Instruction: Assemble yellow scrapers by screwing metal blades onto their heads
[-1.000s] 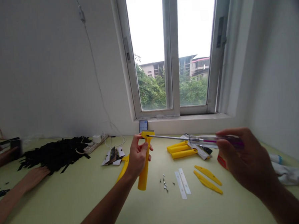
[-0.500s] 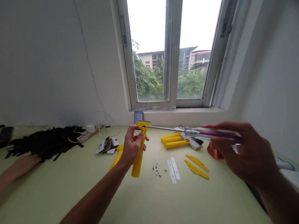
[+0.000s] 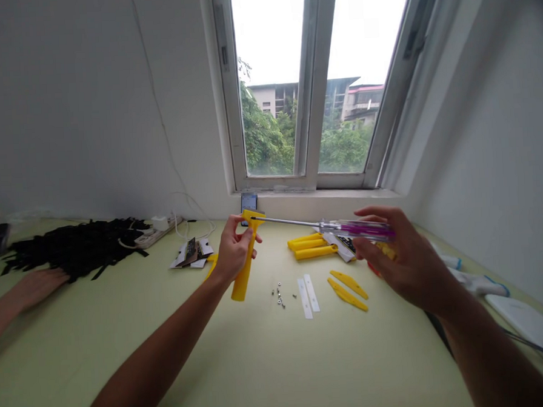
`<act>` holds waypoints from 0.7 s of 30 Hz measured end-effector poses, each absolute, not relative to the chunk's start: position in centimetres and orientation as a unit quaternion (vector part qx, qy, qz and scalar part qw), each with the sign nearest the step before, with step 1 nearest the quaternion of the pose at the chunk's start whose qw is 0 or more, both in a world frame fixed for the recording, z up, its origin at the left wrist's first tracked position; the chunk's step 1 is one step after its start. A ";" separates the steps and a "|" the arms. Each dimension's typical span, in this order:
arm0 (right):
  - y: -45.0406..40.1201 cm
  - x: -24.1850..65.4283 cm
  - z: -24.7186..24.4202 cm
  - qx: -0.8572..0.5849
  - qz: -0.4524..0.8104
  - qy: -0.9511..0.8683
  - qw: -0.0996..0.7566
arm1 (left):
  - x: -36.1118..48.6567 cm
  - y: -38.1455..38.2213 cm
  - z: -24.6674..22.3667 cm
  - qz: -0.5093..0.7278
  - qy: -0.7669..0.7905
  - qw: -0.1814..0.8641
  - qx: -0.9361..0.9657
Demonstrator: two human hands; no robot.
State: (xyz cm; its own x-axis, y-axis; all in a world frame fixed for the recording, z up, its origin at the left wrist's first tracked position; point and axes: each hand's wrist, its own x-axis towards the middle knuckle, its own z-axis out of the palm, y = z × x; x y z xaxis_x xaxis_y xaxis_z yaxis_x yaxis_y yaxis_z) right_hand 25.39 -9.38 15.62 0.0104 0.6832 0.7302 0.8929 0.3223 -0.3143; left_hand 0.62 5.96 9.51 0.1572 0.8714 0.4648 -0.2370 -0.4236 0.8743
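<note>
My left hand (image 3: 234,249) grips a yellow scraper (image 3: 243,280) by its upper handle, head upward. In my right hand (image 3: 404,260) is a screwdriver (image 3: 352,228) with a clear and purple handle, its shaft level and its tip touching the scraper's head. Below them on the table lie several small screws and nuts (image 3: 279,294), two white strips (image 3: 308,297) and two flat yellow pieces (image 3: 349,289). Yellow handles (image 3: 314,251) rest farther back, beside a packet.
At the left, a co-worker's hand (image 3: 41,287) touches a pile of black strips (image 3: 73,247). Folded cards (image 3: 191,254) lie near a power strip (image 3: 157,234). A phone (image 3: 248,203) leans below the window. White objects (image 3: 527,320) sit at the right edge.
The view has shifted slightly. My right hand has moved left relative to the table, its fingers loosened around the screwdriver handle. The tip stays at the scraper's head.
</note>
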 end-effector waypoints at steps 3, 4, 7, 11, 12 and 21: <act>-9.6 25.3 15.8 -0.547 -0.178 -0.691 0.436 | -0.5 7.5 10.2 0.629 0.284 0.411 0.596; -9.5 25.1 15.8 -0.538 -0.196 -0.690 0.444 | -1.1 8.1 10.6 0.648 0.293 0.382 0.590; -8.9 23.1 14.4 -0.498 -0.200 -0.726 0.430 | -3.1 9.9 11.4 0.699 0.315 0.303 0.566; -7.4 17.6 9.3 -0.463 -0.191 -0.804 0.320 | -3.9 10.5 11.5 0.683 0.326 0.296 0.583; -7.2 16.2 7.8 -0.462 -0.199 -0.812 0.295 | -3.7 10.3 11.3 0.666 0.325 0.309 0.596; -9.4 9.8 0.2 -0.475 -0.067 -0.867 0.135 | -1.1 7.0 10.3 0.503 0.268 0.231 0.788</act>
